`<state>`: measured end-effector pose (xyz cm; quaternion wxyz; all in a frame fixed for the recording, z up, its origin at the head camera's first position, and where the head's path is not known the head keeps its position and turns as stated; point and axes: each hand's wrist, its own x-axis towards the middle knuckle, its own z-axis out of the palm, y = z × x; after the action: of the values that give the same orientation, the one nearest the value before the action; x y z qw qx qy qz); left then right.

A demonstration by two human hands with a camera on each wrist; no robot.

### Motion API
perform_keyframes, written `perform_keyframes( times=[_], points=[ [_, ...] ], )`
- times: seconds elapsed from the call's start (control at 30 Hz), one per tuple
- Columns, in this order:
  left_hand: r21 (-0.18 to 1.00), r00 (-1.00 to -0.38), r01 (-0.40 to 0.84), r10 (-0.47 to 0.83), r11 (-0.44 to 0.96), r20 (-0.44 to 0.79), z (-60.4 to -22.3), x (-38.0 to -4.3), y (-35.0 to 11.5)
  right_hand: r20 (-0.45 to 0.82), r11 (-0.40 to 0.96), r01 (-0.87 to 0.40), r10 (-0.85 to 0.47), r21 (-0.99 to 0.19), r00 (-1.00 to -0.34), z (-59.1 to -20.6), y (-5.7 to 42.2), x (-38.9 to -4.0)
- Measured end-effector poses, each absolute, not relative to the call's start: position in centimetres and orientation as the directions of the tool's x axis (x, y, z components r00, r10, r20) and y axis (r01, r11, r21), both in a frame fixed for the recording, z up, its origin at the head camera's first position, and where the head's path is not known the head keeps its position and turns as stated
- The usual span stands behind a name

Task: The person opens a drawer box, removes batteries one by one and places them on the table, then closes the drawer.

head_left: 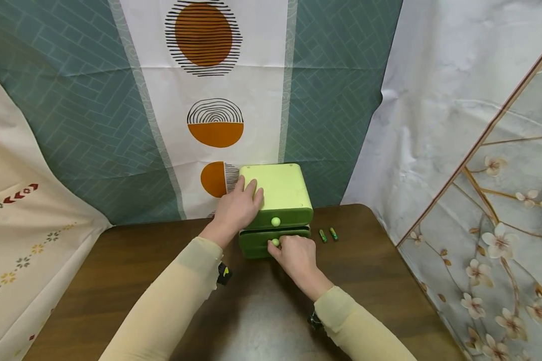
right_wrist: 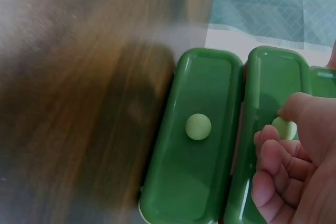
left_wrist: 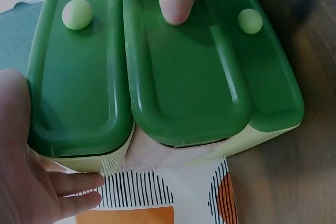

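A small cabinet with a light green top (head_left: 277,183) and three dark green drawers stands against the back wall. My left hand (head_left: 238,208) lies on the left part of its top, fingers spread. With thumb and curled fingers, my right hand (head_left: 295,255) pinches the round pale green knob (right_wrist: 285,128) of the middle drawer (left_wrist: 189,72). That drawer juts out a little in front of the top drawer (left_wrist: 79,87) and the bottom drawer (right_wrist: 197,182). The inside of the middle drawer is hidden.
Two small green-and-yellow cylinders that look like batteries (head_left: 322,235) lie on the brown wooden table (head_left: 140,260), right of the cabinet. Patterned cloth (head_left: 339,100) hangs behind the table, and a floral sheet (head_left: 492,250) hangs on the right.
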<state>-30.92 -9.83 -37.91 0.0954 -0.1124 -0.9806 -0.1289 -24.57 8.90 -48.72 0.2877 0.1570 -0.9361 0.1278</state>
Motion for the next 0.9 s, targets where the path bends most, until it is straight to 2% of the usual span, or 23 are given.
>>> perform_keyframes(
  times=[0.57,0.9],
  points=[
    [0.265,-0.971,0.225,0.193,0.938,0.143,-37.1,-30.9,-10.1,0.642,0.901,-0.429,-0.293,-0.061,-0.708,-48.7,9.7,-21.5],
    [0.318,-0.961,0.267,0.228,0.910,0.154,-37.0,-31.3,-10.4,0.631,0.893,-0.444,-0.299,-0.080,-0.716,-48.9,10.2,-20.1]
  ],
)
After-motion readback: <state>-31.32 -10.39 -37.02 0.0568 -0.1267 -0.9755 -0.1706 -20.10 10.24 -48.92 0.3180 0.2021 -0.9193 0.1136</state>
